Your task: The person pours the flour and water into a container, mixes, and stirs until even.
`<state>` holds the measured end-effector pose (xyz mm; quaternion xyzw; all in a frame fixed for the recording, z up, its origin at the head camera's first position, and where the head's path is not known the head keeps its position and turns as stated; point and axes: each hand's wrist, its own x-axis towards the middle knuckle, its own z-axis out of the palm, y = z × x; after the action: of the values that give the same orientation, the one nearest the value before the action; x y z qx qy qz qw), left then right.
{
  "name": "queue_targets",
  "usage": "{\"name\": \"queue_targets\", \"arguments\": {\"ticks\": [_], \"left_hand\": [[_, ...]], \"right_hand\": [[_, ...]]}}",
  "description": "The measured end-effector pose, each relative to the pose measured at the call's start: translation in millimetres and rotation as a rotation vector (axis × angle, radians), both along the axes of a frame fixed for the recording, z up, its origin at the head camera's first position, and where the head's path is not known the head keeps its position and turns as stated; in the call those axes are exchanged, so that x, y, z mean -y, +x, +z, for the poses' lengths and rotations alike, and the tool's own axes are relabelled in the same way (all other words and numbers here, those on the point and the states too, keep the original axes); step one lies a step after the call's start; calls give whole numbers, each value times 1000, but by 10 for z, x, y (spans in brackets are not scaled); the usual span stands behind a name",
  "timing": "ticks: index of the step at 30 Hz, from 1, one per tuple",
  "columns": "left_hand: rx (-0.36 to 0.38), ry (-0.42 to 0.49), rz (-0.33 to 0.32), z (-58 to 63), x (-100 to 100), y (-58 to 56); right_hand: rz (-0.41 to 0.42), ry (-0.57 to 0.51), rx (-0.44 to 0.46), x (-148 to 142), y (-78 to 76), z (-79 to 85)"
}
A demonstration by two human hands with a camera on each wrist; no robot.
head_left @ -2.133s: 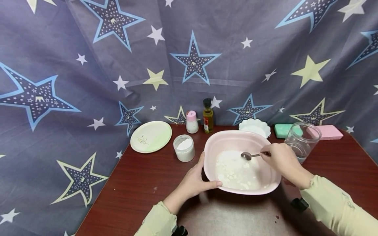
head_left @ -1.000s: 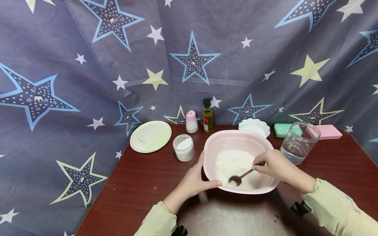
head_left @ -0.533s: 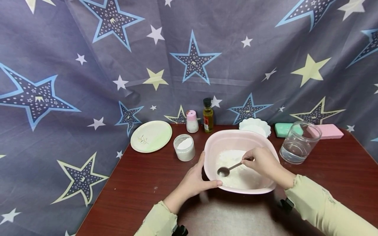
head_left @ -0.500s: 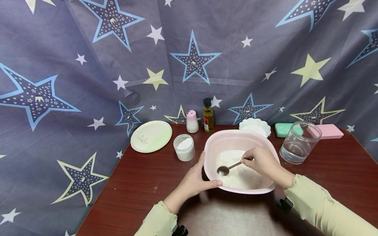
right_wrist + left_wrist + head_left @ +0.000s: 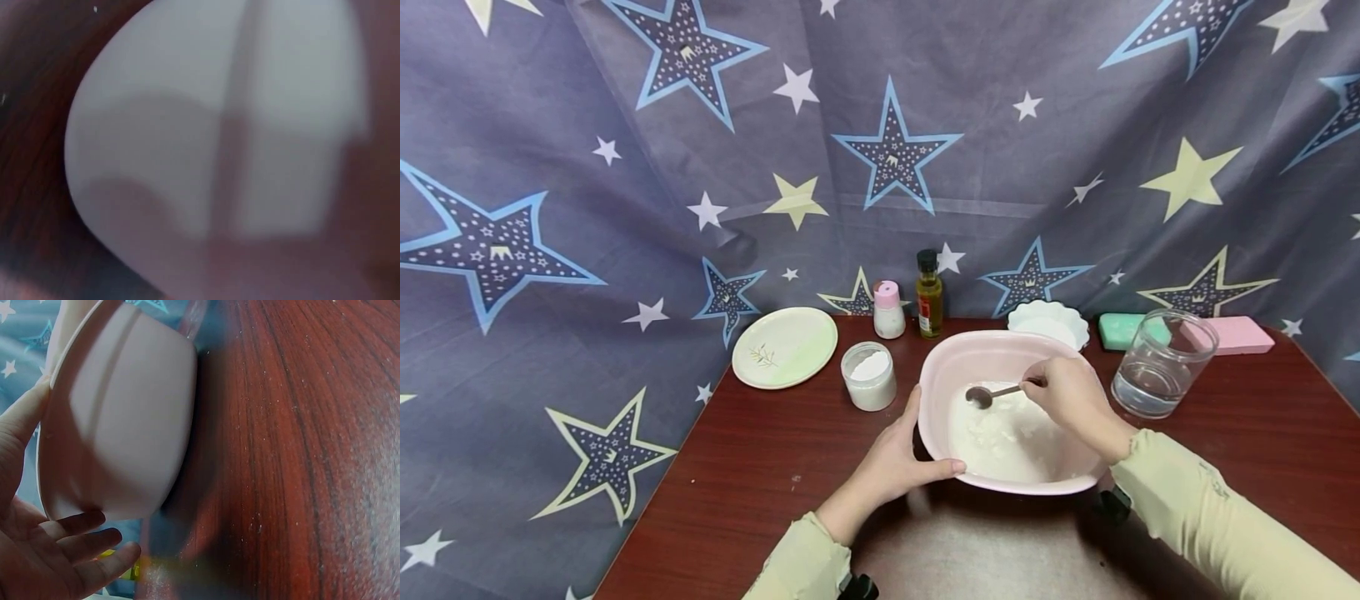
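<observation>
A pale pink basin [image 5: 1084,467] stands on the table with a wet white mixture [image 5: 992,454] in its bottom, some lumps showing. My left hand [image 5: 895,454] holds the basin's left front corner, thumb over the rim. In the left wrist view its other fingers [image 5: 90,547] lie along the outer wall, spread apart. My right hand [image 5: 1070,400] reaches over the basin's right side and pinches the handle of a dark spoon [image 5: 980,397]. The spoon's bowl is at the mixture's far left part. The right wrist view is blurred, mostly filled by the basin.
Left of the basin are an open jar of white powder [image 5: 870,385] and a pale plate [image 5: 784,354]. Behind stand a pink-capped shaker [image 5: 889,312], an oil bottle [image 5: 929,300] and a scalloped white dish [image 5: 1060,321]. A glass with water [image 5: 1157,387] stands right, before green [image 5: 1118,332] and pink blocks [image 5: 1240,336].
My right hand has swept the spoon from the basin's right side to the front, then leftward and back toward the far side. The mixture's surface has shifted. My left hand stays on the basin.
</observation>
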<state>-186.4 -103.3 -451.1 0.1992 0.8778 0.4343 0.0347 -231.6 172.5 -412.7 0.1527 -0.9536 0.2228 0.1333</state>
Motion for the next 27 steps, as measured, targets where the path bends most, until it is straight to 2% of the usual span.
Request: {"name": "queue_targets", "arguments": {"ticks": [9,19,24,27], "left_hand": [[1,7,-1,-12,4,-12],[4,16,-4,-14,2,-12],[6,18,-5,-20,-2,-15],[7,11,2,-24,-5,-15]], "right_hand": [[-53,12,22,-207,29,57],[-24,58,44,-448,129,156],[7,114,23,-528,184,242],[14,140,56,-551,212,306]]}}
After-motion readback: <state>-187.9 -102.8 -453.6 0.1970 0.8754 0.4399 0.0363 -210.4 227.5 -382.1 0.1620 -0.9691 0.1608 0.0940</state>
